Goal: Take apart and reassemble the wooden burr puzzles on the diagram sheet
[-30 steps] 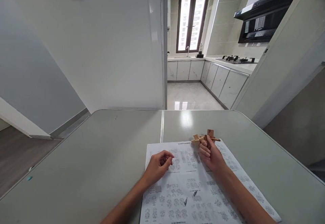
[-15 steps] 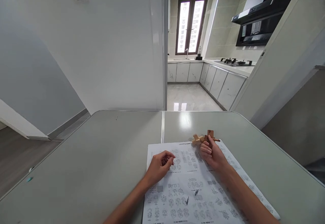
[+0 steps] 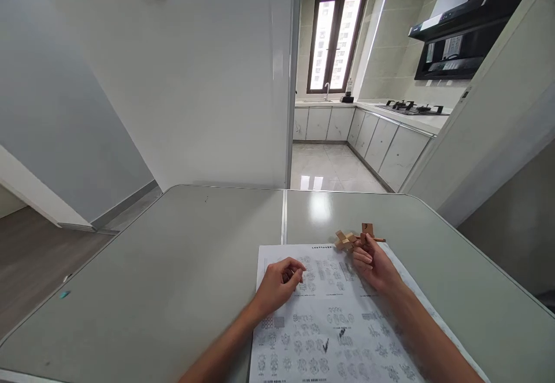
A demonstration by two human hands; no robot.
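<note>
My right hand point(image 3: 372, 262) is closed, its thumb and fingers pinching a brown wooden puzzle piece point(image 3: 367, 229) with a dark mark on its upper face. A thin brown stick-like part juts out to the right of the fingertips. Touching or just left of this piece is a lighter wooden interlocking puzzle point(image 3: 345, 240), made of crossed blocks, at the sheet's far edge. Above the left part of the printed sheet point(image 3: 321, 313), my left hand point(image 3: 280, 283) is loosely curled. Its inner fingers are shaded, so anything inside them cannot be made out.
The grey-green table point(image 3: 173, 290) has a pale seam point(image 3: 284, 215) running away from me. A small teal bit point(image 3: 65, 294) lies near its left edge. Beyond the far edge are a white wall panel point(image 3: 217, 82) and a doorway into a kitchen with a stove point(image 3: 411, 107).
My view has turned slightly left, so everything sits a little further right. The brown piece is tilted slightly differently in my right hand. My left hand stays curled over the sheet.
</note>
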